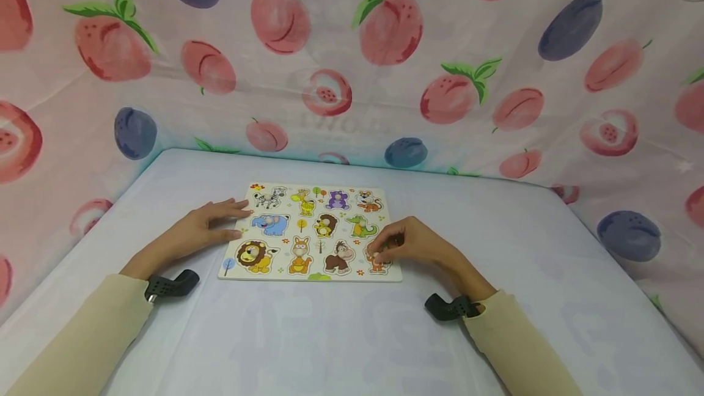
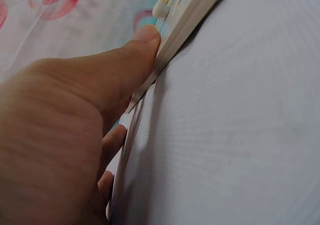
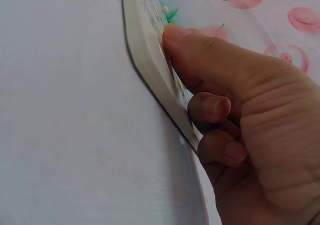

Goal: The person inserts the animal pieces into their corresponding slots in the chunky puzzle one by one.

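Observation:
A wooden animal puzzle board [image 1: 297, 271] lies flat on the table, with several animal pieces such as a lion [image 1: 255, 257], an elephant [image 1: 270, 225] and a gorilla [image 1: 338, 258] in it. My left hand [image 1: 206, 228] touches the board's left edge, fingers stretched out; in the left wrist view the thumb [image 2: 127, 60] presses against that edge near a small knob [image 2: 161, 7]. At the lower right corner my right hand [image 1: 418, 240] pinches a brown monkey piece [image 1: 378, 266], partly hidden by the fingers. The right wrist view shows the other fingers [image 3: 215, 105] curled beside the board.
A white cloth covers the table [image 1: 308, 335]. Behind and at both sides hangs a fruit-print curtain [image 1: 341, 35]. Each wrist wears a black camera mount, one on the left [image 1: 170, 285] and one on the right [image 1: 451, 308].

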`<state>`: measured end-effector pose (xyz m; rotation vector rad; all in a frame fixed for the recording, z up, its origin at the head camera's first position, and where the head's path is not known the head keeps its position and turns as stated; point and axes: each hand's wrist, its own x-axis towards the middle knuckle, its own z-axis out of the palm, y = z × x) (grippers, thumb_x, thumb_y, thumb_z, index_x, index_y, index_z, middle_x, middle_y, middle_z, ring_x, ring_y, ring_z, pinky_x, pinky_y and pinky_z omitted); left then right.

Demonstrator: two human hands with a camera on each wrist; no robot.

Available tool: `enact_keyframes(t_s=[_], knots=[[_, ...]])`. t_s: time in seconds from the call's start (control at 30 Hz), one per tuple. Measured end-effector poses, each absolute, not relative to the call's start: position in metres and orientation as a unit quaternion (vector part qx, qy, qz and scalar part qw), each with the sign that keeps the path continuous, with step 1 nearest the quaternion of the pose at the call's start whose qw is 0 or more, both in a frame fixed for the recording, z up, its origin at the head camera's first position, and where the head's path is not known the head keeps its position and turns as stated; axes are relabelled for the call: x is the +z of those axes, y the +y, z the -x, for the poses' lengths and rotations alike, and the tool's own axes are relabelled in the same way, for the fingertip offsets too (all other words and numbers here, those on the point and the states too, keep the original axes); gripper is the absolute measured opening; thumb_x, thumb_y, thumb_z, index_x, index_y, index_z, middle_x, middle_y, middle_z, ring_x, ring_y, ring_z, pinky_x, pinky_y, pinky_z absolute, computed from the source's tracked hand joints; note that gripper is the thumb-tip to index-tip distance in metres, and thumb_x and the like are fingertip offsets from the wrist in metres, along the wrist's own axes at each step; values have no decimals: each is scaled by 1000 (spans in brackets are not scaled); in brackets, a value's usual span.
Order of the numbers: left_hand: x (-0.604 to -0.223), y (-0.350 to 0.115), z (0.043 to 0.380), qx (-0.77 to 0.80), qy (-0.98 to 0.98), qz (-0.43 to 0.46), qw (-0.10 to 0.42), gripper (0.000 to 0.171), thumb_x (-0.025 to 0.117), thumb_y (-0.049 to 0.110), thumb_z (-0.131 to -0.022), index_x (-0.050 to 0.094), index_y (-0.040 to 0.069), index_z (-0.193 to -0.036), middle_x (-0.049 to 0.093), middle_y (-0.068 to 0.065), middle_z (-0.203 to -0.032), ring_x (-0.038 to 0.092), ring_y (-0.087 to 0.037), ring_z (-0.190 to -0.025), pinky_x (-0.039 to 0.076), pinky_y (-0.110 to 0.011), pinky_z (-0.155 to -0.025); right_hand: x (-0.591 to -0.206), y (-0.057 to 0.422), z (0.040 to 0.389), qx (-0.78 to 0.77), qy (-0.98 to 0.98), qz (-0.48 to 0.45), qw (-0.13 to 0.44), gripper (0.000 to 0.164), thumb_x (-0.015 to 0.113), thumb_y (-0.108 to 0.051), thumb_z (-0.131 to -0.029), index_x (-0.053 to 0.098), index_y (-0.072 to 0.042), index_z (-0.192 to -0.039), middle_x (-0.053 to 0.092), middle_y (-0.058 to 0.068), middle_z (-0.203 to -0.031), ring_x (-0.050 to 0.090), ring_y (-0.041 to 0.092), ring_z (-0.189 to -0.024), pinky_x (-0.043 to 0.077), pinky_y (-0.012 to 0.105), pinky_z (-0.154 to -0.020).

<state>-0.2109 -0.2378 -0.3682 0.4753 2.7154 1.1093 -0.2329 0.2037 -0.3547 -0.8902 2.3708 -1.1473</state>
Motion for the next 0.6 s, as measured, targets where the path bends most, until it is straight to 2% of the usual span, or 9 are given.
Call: enact_keyframes(t_s=[0.2, 0.4, 0.6], knots=[[-370, -237, 212, 374, 910, -160, 85, 55, 67, 45, -87, 57, 21, -135, 32, -3, -153, 13, -34, -144, 8, -66, -108, -350, 202, 231, -403, 840, 316, 178, 16, 79, -8, -79, 76, -8, -95, 70, 3, -83, 51, 21, -67, 38, 23, -56], [-374, -237, 210, 379, 907, -158, 91, 54, 67, 44, -87, 57, 22, -135, 32, -4, -154, 12, -34, -144, 8, -67, -107, -353, 208, 236, -391, 845, 324, 167, 16, 80, -19, -80, 76, -17, -95, 69, -3, -82, 50, 19, -67, 38, 23, -56], [-370, -242, 205, 380, 909, -144, 89, 58, 66, 43, -88, 52, 21, -140, 35, -7, -152, 18, -36, -142, 13, -66, -107, -343, 213, 237, -357, 870, 318, 123, 13, 71, -28, -88, 75, -22, -98, 68, -10, -89, 50, 16, -67, 40, 26, -56]])
